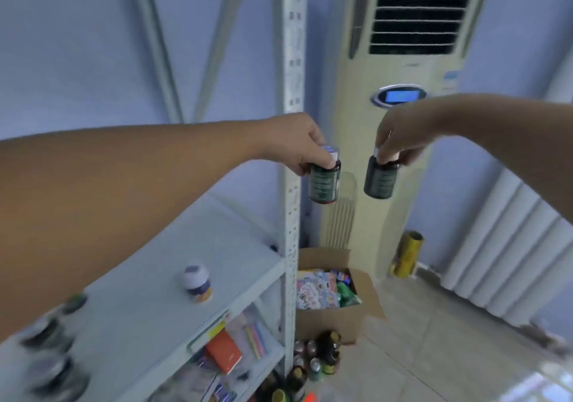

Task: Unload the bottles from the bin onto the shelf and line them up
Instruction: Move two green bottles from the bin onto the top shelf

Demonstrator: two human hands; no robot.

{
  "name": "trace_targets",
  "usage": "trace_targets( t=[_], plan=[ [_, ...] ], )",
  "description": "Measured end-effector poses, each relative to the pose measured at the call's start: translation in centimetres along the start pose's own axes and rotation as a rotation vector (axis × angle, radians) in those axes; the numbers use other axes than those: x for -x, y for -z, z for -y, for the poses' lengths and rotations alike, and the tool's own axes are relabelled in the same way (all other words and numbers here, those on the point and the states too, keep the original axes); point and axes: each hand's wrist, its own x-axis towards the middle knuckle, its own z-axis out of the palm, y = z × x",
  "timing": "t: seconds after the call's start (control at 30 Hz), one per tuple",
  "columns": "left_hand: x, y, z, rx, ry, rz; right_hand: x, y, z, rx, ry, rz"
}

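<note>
My left hand (299,142) grips a dark green bottle (323,184) by its cap, held in the air just right of the shelf's upright post. Beside it, my right hand (400,136) holds a second dark green bottle (379,180) the same way, in front of the air conditioner. Both bottles hang upright above the floor. The white shelf (148,302) lies below and to the left. On it stands a bottle with a white cap (197,282). Several blurred dark bottles (52,339) stand at its near left end.
A tall cream air conditioner (400,69) stands against the wall. An open cardboard box (335,318) of packets sits on the floor by the grey post (291,60). Several bottles and cans (319,358) stand on the floor. A lower shelf holds stationery (226,355). A yellow roll (406,254) leans near a radiator.
</note>
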Motion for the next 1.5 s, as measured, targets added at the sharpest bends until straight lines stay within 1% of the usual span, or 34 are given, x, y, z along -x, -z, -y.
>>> trace_targets(
  t=[0.07, 0.2, 0.3, 0.43, 0.5, 0.57, 0.7, 0.83, 1.13, 1.37, 1.5],
  plan=[
    [4.0, 1.4, 2.3, -0.012, 0.08, -0.056, -0.1, -0.3, 4.2, -0.023, 0.096, -0.002],
    [13.0, 4.8, 7.9, -0.005, 0.245, -0.179, 0.0, -1.5, 14.6, 0.01, 0.265, 0.012],
    [19.9, 7.4, 12.5, -0.02, 0.361, -0.25, 0.3, -2.6, 22.7, 0.12, 0.409, 0.008],
    [28.5, 10.6, 18.7, -0.061, 0.507, -0.354, 0.3, -4.0, 33.1, 0.089, 0.558, -0.012],
    [32.3, 11.8, 21.8, -0.08, 0.582, -0.395, 0.0, -5.3, 38.4, 0.143, 0.619, -0.012],
    [35.7, 12.6, 24.9, -0.092, 0.645, -0.421, -0.2, -6.6, 43.2, 0.143, 0.654, -0.015],
    [40.1, 12.8, 30.1, -0.118, 0.713, -0.451, -1.3, -9.1, 50.7, 0.04, 0.693, 0.024],
    [40.6, 11.7, 34.8, -0.051, 0.745, -0.466, -3.8, -12.4, 55.3, 0.061, 0.718, 0.025],
    [34.5, 6.3, 43.3, 0.106, 0.73, -0.452, -13.7, -20.1, 61.6, 0.188, 0.791, 0.033],
    [31.1, 4.3, 47.1, 0.138, 0.796, -0.42, -18.5, -25.1, 64.3, 0.292, 0.887, 0.098],
    [30.4, 4.0, 47.6, 0.155, 0.822, -0.397, -19.7, -26.4, 64.9, 0.281, 0.913, 0.125]
  ],
)
